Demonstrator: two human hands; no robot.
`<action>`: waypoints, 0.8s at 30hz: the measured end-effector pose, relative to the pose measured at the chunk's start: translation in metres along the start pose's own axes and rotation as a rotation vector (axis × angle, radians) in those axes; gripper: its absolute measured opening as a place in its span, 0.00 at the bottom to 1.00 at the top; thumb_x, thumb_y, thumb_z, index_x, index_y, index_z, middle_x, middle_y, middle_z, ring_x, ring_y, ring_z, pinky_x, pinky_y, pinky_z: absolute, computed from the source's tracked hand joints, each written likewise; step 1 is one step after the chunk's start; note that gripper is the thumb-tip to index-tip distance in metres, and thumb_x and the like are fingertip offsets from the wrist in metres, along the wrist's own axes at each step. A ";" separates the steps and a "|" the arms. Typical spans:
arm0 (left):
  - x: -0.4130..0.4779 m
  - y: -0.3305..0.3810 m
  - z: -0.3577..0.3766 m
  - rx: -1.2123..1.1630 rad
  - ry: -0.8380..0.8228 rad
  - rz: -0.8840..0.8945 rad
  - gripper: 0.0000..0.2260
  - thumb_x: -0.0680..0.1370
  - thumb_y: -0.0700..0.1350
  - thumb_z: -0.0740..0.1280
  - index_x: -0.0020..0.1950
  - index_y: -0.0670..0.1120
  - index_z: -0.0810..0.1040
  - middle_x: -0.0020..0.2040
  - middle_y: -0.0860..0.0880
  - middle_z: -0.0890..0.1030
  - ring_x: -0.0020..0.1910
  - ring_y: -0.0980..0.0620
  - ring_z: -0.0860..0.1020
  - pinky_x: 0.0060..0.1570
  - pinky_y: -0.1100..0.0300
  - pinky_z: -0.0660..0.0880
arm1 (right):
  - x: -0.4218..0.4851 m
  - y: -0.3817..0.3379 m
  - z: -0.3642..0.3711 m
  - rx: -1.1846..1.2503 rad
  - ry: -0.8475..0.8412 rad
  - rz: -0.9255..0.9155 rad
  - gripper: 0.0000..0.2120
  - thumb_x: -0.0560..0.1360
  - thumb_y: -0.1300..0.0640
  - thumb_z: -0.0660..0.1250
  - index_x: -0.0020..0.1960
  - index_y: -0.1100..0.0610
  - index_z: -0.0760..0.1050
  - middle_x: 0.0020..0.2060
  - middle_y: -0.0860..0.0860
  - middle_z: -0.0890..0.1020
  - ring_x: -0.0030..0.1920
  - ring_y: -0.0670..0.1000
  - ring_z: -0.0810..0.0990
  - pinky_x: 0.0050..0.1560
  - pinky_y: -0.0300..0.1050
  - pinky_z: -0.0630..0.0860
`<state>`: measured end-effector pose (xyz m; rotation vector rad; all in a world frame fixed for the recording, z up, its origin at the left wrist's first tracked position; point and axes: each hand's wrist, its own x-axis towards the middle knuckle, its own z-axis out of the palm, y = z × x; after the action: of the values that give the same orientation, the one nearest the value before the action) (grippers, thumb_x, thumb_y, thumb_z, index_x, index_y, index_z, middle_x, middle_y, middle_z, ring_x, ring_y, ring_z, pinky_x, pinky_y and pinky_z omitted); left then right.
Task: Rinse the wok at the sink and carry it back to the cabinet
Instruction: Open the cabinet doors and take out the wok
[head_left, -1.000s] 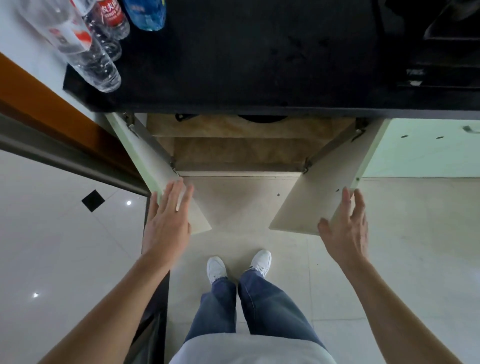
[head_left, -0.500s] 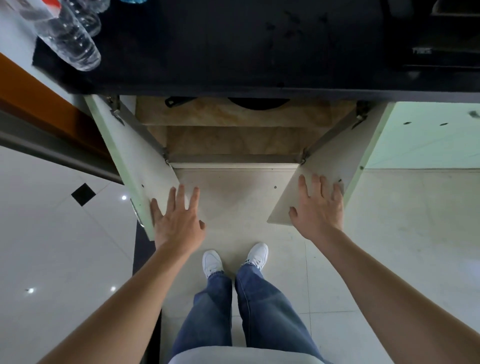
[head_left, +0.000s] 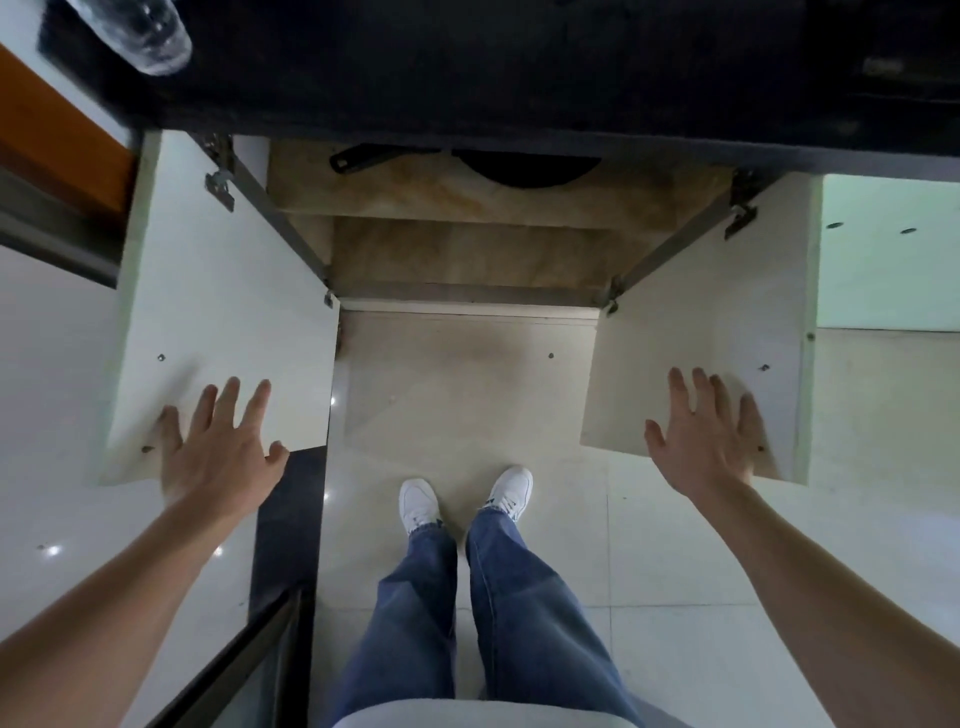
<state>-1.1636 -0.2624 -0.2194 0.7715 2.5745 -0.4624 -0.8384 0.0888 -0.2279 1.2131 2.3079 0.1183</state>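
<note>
The left hand (head_left: 221, 447) lies flat, fingers spread, against the inner face of the left cabinet door (head_left: 218, 312); the right hand (head_left: 709, 436) is likewise spread flat on the right cabinet door (head_left: 696, 374). Neither grips anything. Both doors stand wide, baring the cabinet (head_left: 467, 249). The wok (head_left: 524, 169) sits deep on the upper shelf, mostly hidden under the dark tabletop (head_left: 467, 67), its handle (head_left: 363, 156) pointing left. This looks like the opening step; next calls for bending and reaching in for the handle.
</note>
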 end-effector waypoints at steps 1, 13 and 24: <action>0.001 -0.002 0.001 0.003 0.001 -0.008 0.33 0.78 0.56 0.58 0.79 0.53 0.49 0.80 0.46 0.54 0.79 0.46 0.52 0.74 0.40 0.47 | 0.001 0.004 0.003 -0.006 -0.011 0.010 0.36 0.80 0.39 0.57 0.81 0.53 0.52 0.80 0.56 0.60 0.79 0.59 0.57 0.77 0.64 0.53; 0.006 0.019 -0.008 -0.081 0.011 0.063 0.35 0.77 0.54 0.63 0.80 0.51 0.50 0.80 0.46 0.55 0.79 0.45 0.55 0.75 0.43 0.52 | 0.005 0.020 0.003 0.080 -0.063 0.093 0.35 0.80 0.42 0.58 0.82 0.53 0.50 0.80 0.56 0.57 0.80 0.58 0.54 0.78 0.60 0.51; 0.068 0.078 -0.036 -0.152 0.132 0.257 0.33 0.78 0.57 0.62 0.79 0.49 0.52 0.80 0.46 0.57 0.78 0.47 0.58 0.76 0.46 0.57 | 0.044 -0.041 0.001 0.293 0.176 -0.133 0.31 0.74 0.53 0.71 0.74 0.62 0.68 0.70 0.63 0.73 0.71 0.64 0.71 0.72 0.67 0.65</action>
<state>-1.1810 -0.1557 -0.2358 1.0898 2.5437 -0.1384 -0.8883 0.0988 -0.2589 1.2235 2.6217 -0.1735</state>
